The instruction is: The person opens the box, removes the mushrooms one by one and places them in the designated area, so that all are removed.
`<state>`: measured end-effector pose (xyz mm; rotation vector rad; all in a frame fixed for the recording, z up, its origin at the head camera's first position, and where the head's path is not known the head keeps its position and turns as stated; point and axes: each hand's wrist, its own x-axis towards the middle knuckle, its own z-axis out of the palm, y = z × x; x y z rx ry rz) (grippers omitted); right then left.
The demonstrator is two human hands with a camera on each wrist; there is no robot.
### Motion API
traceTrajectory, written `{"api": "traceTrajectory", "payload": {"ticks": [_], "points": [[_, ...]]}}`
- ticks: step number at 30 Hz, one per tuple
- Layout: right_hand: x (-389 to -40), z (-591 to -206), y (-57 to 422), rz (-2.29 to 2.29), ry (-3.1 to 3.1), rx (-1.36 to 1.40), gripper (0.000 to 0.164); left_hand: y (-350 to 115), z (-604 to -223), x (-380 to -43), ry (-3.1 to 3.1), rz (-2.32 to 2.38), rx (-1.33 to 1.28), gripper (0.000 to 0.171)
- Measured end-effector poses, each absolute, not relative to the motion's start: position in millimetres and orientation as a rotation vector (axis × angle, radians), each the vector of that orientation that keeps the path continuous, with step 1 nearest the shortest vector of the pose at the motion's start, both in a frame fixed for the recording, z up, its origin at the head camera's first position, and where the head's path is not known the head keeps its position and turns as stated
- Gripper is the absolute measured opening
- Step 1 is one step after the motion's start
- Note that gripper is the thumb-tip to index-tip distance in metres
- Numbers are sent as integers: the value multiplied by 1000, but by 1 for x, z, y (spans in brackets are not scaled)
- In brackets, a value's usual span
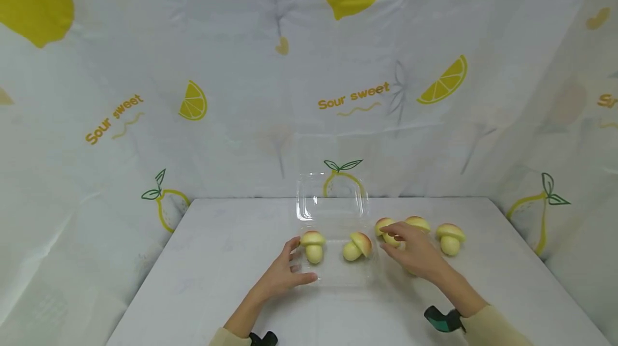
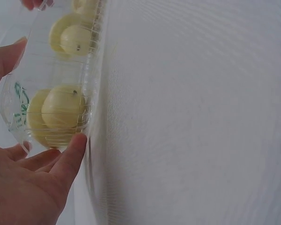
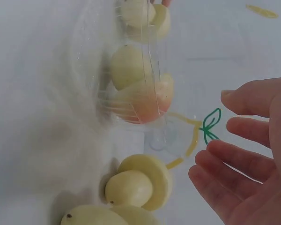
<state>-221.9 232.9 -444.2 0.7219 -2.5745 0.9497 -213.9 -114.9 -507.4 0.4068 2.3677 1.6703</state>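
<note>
An open box of thin clear plastic [image 1: 338, 276] lies on the table, its lid [image 1: 332, 207] raised at the back. Inside, a pale yellow toy mushroom [image 1: 314, 247] stands at the left and another toy mushroom [image 1: 358, 247] leans at the right, its cap reddish. My left hand [image 1: 285, 271] rests against the box's left end, fingers along the side wall [image 2: 77, 145] and thumb near the front edge. Spread above the loose toy mushroom [image 1: 384, 223] just right of the box, my right hand [image 1: 415, 252] partly hides it. Nothing shows between the right fingers [image 3: 234, 164].
Further right sit more mushrooms, one at the back [image 1: 418, 222] and one at the far right [image 1: 450, 238]; another shows only a sliver under the right hand. A lemon-print cloth [image 1: 241, 147] hangs behind the white table [image 1: 212, 249].
</note>
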Motion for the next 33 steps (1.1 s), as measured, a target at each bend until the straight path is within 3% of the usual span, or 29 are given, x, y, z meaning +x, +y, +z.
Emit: {"api": "traceTrajectory", "payload": {"ticks": [33], "points": [[-241, -458, 181, 1036, -2681, 818, 30, -115, -507, -212, 2347, 1709, 432, 103]]}}
